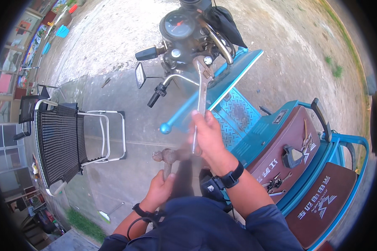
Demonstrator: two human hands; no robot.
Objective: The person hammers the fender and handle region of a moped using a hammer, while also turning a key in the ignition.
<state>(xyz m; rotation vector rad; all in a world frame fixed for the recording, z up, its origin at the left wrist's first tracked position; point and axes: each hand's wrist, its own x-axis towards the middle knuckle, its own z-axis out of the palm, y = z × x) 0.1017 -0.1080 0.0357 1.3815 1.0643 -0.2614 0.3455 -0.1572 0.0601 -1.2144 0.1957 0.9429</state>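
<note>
My right hand (206, 131) is closed round the handle of a long adjustable wrench (202, 94). The wrench points away from me, its jaws up at a bright nut (207, 60) between the handlebars. I cannot tell whether the jaws grip that nut. Lower and to the left, my left hand (160, 188) is wrapped round the short visible handle of a hammer (169, 156), its rusty head up and touching nothing. Ahead is the handlebar assembly of a blue vehicle, with a round speedometer (178, 25), a mirror (140, 75) and a black grip (155, 97).
A blue front panel (243, 71) stands beyond the wrench, above a blue treadplate floor (234, 115). To the right, the brown seat (295, 146) carries loose wrenches and a grey-and-black object (292, 156). A black mesh chair (59, 144) stands at left.
</note>
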